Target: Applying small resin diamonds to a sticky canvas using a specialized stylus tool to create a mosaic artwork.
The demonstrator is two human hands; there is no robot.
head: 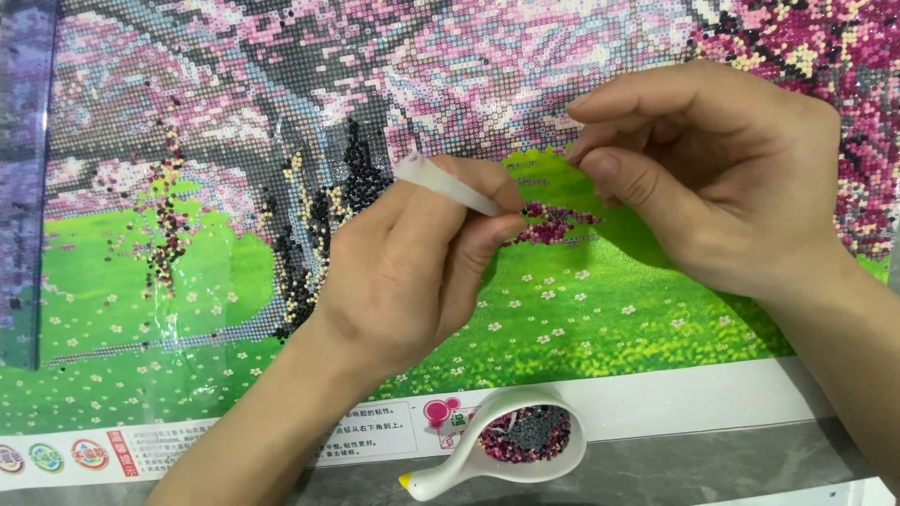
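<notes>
- The canvas [187, 309], a bead picture of pink blossom over green grass, fills nearly the whole view; a clear film [141, 187] still covers its left part, and a white printed border [712, 398] runs along its lower edge.
- The right hand [722, 178] lies on the canvas right of centre, fingers curled and thumb pressed to fingertips in a pinch; what it pinches is hidden.
- The left hand [412, 272] rests on the canvas at centre, clenched round a pen [450, 186] in a writing grip.
- The tray [511, 448], a white spoon-shaped dish holding dark red and grey beads, sits on the canvas border, below the left hand.
- The pen, white and slim, slants down to the right, its tip at a small patch of dark pink beads [553, 223] on the green, between the two hands.
</notes>
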